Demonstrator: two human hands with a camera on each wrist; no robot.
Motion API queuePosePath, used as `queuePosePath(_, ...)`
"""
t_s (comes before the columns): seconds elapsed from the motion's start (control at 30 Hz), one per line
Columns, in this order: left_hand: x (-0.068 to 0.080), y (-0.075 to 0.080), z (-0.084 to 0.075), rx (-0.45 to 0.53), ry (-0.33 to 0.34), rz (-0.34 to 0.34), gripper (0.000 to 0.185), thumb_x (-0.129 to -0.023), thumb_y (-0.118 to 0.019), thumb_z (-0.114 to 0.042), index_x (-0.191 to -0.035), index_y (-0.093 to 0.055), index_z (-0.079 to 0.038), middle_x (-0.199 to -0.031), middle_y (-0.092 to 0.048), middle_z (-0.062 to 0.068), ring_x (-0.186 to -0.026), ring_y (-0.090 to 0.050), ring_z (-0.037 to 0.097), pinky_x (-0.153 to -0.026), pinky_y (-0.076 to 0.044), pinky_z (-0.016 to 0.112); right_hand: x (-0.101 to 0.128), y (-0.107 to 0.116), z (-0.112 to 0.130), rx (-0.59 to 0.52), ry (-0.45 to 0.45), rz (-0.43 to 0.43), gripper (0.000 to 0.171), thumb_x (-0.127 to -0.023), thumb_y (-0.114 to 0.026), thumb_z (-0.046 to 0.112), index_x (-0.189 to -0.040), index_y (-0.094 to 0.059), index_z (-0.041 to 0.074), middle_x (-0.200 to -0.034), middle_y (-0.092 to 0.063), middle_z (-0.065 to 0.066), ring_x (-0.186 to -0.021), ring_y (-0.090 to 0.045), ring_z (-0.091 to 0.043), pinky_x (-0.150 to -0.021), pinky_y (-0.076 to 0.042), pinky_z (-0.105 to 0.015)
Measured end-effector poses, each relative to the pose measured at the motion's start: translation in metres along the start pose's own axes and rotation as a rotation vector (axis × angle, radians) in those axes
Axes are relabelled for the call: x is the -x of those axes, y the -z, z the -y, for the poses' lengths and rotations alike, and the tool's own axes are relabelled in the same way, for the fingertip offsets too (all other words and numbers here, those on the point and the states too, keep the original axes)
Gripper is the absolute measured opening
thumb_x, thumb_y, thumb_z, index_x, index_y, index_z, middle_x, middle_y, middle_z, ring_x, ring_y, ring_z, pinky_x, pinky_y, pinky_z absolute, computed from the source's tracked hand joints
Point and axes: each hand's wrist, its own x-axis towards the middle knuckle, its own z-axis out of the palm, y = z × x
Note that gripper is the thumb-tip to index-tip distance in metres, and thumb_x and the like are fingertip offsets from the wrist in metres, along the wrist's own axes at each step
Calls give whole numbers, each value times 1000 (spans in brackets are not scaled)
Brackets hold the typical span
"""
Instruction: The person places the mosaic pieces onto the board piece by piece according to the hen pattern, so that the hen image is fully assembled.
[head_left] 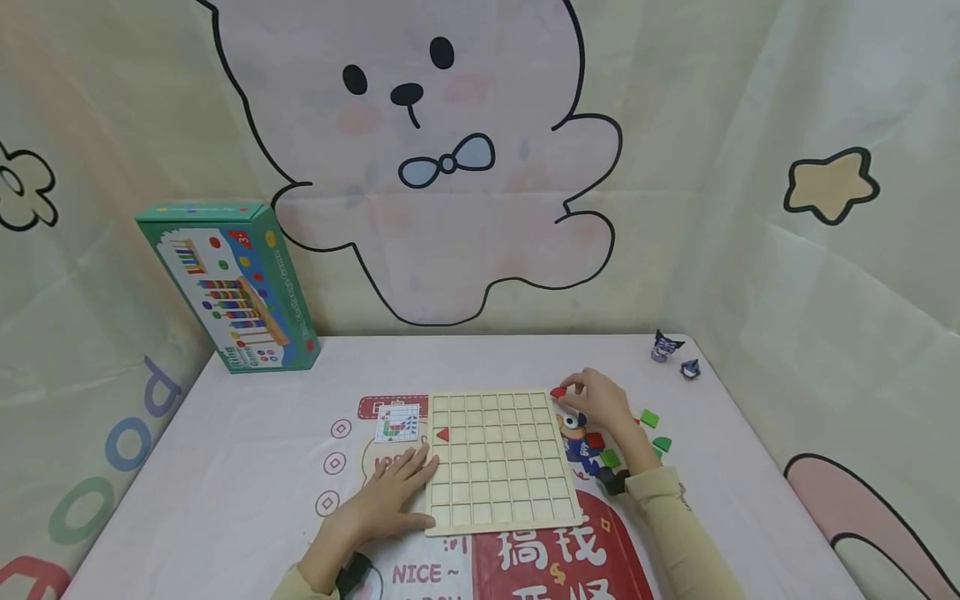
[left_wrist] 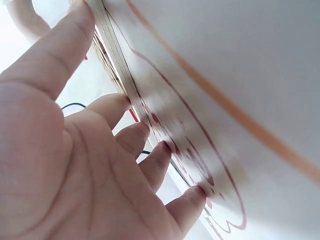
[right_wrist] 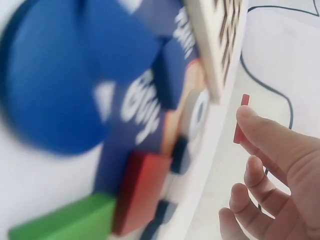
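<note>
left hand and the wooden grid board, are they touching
Touching. The left wrist view shows the left hand with its fingertips pressed against the edge of the wooden grid board; the head view agrees.

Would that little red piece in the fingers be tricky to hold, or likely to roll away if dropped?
The red piece looks thin and flat, so it probably lies still rather than rolling. It seems stiff and light: the right hand lifts it with a fingertip pinch. Its thinness may make it slip.

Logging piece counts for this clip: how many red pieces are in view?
3. One red triangle sits in the wooden grid board; one red piece is pinched by the right hand; one red square lies among loose pieces under that wrist. Others may be hidden.
</note>
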Motion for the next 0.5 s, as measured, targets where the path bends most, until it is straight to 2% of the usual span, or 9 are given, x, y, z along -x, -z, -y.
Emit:
queuePosePath(0.2, 0, 1, -1, -6, 1, -1, 83, -79, -63, -51, -146, -30, -13, -155, -17, 11, -141, -14, 37, -109, -7, 64, 0, -3, 11, -17, 94, -31, 29, -79, -72, 31, -104, -71, 16, -81, -56, -1, -60, -42, -14, -45, -32, -25)
queuePosePath(0.5, 0, 0, 1, -8, -5, -5, 84, -79, -62, -53, -146, -29, -14, -155, -16, 11, -141, -14, 37, -109, -8, 63, -1, -13, 34, -39, 127, -33, 27, -78, -74, 31, -101, -72, 17, -80, -55, 0, -62, -44, -14, -47, -33, -25)
